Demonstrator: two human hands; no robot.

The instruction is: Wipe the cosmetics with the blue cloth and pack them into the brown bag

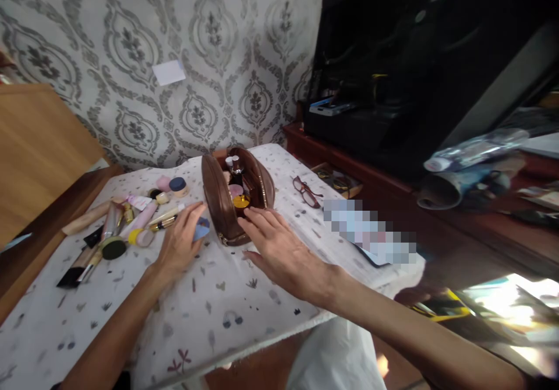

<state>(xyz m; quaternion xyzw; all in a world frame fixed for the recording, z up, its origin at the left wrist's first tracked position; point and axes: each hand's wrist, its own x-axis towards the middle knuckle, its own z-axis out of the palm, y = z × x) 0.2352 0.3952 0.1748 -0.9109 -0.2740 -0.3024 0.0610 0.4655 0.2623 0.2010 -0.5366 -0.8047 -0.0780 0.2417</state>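
Note:
A brown cosmetic bag (215,195) stands unzipped on the cloth-covered table. Inside it are a jar with a yellow-gold top (241,201), a pinkish round item (236,190) and small bottles with light caps (236,163). My right hand (283,250) reaches over the bag's near right side, fingers stretched out with nothing visible in them. To the left of the bag is my left hand (179,241), a small blue object (201,229) between its thumb and fingers; its exact kind is unclear. Beyond that hand lie several cosmetics, among them a yellow-capped tube (140,237) and a blue-lidded jar (178,186).
A dark-lidded container (113,248) and makeup brushes (89,265) lie at the left. Glasses (306,192) and a blurred-out flat item (369,233) rest right of the bag. A large black television (393,75) stands at the right, near a plastic bottle (476,148).

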